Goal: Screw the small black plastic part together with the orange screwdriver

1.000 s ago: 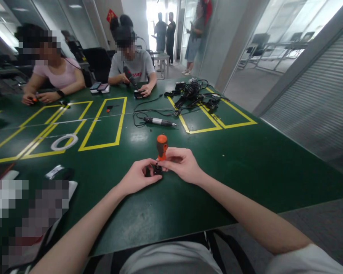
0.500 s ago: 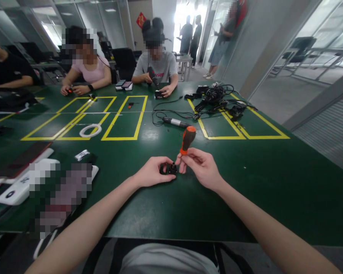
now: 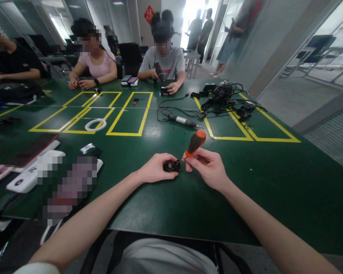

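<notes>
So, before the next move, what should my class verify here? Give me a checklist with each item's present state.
1. Small black part held in left grip: ok, between thumb and fingers.
2. Orange-and-dark-grey screwdriver held in right grip: ok.
3. Screwdriver upright over the part: not ok; its handle leans, off to the part's right.
4. Screwdriver's tip matches the part: cannot tell; no tip can be made out.
5. Pen-shaped black-and-silver tool away from both hands: ok, beyond them on the flat green table.
</notes>
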The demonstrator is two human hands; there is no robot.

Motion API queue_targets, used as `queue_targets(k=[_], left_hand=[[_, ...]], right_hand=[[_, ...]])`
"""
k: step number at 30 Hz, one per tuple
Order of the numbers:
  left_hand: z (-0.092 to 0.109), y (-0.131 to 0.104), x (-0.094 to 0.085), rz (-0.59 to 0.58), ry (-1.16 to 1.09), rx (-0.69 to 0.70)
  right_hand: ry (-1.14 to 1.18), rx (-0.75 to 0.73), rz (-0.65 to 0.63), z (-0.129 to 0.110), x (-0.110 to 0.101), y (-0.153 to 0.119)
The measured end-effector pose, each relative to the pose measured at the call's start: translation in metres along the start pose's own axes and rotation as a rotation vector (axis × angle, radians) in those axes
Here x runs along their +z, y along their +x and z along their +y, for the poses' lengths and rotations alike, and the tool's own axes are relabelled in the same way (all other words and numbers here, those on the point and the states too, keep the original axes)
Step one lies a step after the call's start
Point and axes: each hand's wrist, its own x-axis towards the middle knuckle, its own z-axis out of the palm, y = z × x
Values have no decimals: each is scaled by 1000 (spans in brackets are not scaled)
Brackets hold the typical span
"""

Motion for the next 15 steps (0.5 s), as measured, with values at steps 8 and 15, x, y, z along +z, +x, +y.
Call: queue_targets(k=[8,15], left_hand=[[-2,2,-1,-11,-4,77],[-2,2,-1,5,-95,-29]], right_hand=[[-17,31,-8,3,1,-2],[-35,27,37,3,5,-4]])
